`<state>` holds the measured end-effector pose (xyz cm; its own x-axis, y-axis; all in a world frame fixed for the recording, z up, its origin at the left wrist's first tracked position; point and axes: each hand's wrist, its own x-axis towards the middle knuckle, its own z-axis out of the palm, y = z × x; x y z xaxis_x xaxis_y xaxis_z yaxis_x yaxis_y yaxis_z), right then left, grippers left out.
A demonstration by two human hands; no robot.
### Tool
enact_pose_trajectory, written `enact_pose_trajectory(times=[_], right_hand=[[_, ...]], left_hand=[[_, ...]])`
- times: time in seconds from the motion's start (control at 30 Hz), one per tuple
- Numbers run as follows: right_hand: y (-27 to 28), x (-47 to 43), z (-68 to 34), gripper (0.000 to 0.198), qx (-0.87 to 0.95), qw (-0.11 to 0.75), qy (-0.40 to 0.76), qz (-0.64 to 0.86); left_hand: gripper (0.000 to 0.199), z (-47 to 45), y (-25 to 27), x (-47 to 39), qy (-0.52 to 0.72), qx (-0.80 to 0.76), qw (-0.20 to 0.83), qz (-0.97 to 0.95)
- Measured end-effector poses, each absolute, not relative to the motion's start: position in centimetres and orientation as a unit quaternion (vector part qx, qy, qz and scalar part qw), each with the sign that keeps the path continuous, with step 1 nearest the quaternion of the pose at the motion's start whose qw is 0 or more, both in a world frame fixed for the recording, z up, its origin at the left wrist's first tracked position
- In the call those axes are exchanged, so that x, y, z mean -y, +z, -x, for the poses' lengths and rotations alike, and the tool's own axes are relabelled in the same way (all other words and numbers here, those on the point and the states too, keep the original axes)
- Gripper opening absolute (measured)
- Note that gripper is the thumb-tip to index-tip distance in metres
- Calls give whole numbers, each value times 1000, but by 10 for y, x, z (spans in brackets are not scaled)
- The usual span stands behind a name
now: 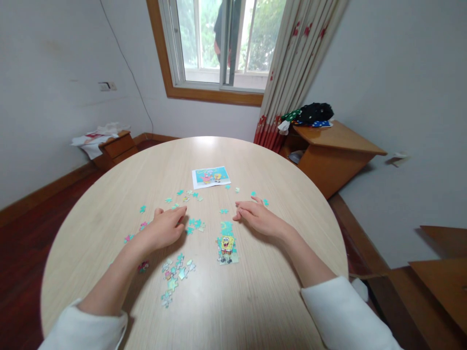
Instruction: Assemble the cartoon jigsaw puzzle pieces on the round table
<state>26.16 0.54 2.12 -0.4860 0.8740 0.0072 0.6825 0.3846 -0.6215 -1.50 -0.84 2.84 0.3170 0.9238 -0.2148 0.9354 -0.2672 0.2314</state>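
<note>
A partly joined jigsaw puzzle [227, 245] with a yellow cartoon figure lies at the middle of the round table. Just above it sits a loose turquoise puzzle piece [224, 211]. My right hand [255, 215] hovers close to that piece, its fingers loosely spread and no piece visible in them. On the other side, my left hand [166, 227] reaches over scattered pieces with its index finger stretched out, near a turquoise cluster [196, 224]. Nothing shows in its fingers. Beyond both hands rests a printed reference picture [211, 177] of two cartoon figures.
Several loose pieces [172, 283] lie at the near left of the table [270, 291], and pink ones [128, 238] beside my left forearm. More pieces [265, 202] are past my right hand. A wooden cabinet [339, 141] with cloths stands at the right, below the curtain [288, 63].
</note>
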Motion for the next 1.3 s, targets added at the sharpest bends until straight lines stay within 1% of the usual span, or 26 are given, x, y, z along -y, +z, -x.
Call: enact_pose_trajectory(times=[0.13,0.33,0.53,0.77,1.1,1.3], right_hand=[[33,1,-270,31,820,133,295,473],[43,-1,-299,37,800,97,266,530],[36,-13,-326,34,735,150,282,598],[34,-14,-325,31,716,172,307,603],[18,-23,-311,34,740,213,246,589],[13,-29,-299,33,754,220,218,580]], left_hand=[[27,15,31,10,-22,-595,164,-787],[28,19,27,10,-3,-596,168,-786],[26,23,23,10,0,-593,157,-790],[29,25,23,10,-2,-581,159,-798],[32,27,21,9,7,-583,157,-797],[36,26,21,9,-10,-581,153,-799]])
